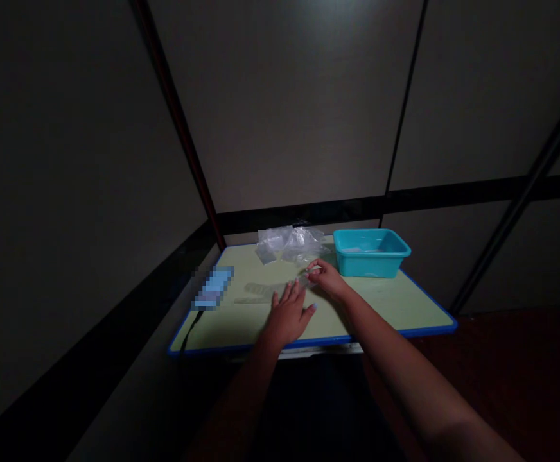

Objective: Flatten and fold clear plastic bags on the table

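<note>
A thin see-through plastic bag (261, 292) lies flat across the middle of the table. My left hand (288, 314) rests on its right part, palm down with the fingers spread. Just beyond it to the right, my right hand (325, 278) pinches the bag's right end between thumb and fingers, slightly raised from the tabletop. The exact edge between those fingertips is too small to make out. Behind both hands is a crumpled heap of clear plastic bags (292, 241).
A turquoise plastic basin (370, 263) stands at the right rear of the table, with something pale inside. At the left edge lies a blurred-out phone-like device (214, 287) with a dark cable. The pale yellow table (381, 309) has a blue rim and stands against panelled walls.
</note>
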Demonstrator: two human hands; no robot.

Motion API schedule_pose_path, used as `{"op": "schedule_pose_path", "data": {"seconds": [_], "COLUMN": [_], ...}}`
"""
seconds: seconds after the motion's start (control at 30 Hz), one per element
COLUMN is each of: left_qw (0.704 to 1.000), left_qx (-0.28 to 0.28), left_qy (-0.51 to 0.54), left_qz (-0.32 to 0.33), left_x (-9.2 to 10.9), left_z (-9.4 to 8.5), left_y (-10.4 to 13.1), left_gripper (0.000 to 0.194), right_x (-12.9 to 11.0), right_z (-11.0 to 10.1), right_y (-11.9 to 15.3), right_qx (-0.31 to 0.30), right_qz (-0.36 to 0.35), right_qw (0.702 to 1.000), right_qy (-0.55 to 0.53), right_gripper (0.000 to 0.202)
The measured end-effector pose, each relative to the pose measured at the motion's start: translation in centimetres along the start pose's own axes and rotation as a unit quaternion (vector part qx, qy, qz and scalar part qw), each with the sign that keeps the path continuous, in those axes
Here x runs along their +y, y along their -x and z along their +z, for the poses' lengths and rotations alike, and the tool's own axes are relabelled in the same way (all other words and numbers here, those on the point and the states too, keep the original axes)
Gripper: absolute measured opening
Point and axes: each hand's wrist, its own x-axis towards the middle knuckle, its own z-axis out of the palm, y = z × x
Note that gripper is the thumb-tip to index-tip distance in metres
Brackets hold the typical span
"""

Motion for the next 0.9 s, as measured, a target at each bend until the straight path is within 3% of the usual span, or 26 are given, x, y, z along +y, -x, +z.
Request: {"op": "schedule_pose_path", "data": {"seconds": [0.17,0.27,0.33,0.53,0.67,0.77,0.9], "left_qw": [0.994,0.978,0.961,0.91,0.809,0.754,0.738], "left_qx": [0.034,0.055,0.061,0.053,0.052,0.073,0.101], "left_qy": [0.102,0.201,0.268,0.41,0.583,0.652,0.667], "left_qz": [-0.016,-0.026,-0.018,0.02,0.052,0.035,-0.014], "left_x": [-0.8,-1.5,-1.9,-2.4,-2.4,-2.4,-2.5], "left_z": [-0.1,-0.2,-0.2,-0.1,-0.4,-0.5,-0.4], "left_y": [0.2,0.3,0.2,0.0,0.4,0.7,0.6], "left_gripper": [0.054,0.061,0.073,0.106,0.114,0.116,0.111], "right_x": [0.3,0.3,0.1,-0.6,-0.6,-0.3,0.2], "right_z": [0.0,0.2,0.5,1.0,0.9,0.9,1.1], "right_y": [-0.6,-0.8,-0.7,0.2,0.3,0.2,0.0], "right_qx": [0.059,0.097,0.062,-0.15,-0.282,-0.308,-0.279], "right_qz": [-0.025,-0.004,0.022,0.105,0.121,0.113,0.106], "right_qw": [0.998,0.995,0.998,0.976,0.94,0.934,0.95], "right_qy": [0.001,-0.003,-0.021,-0.115,-0.147,-0.14,-0.089], "right_gripper": [0.037,0.039,0.04,0.038,0.043,0.044,0.032]}}
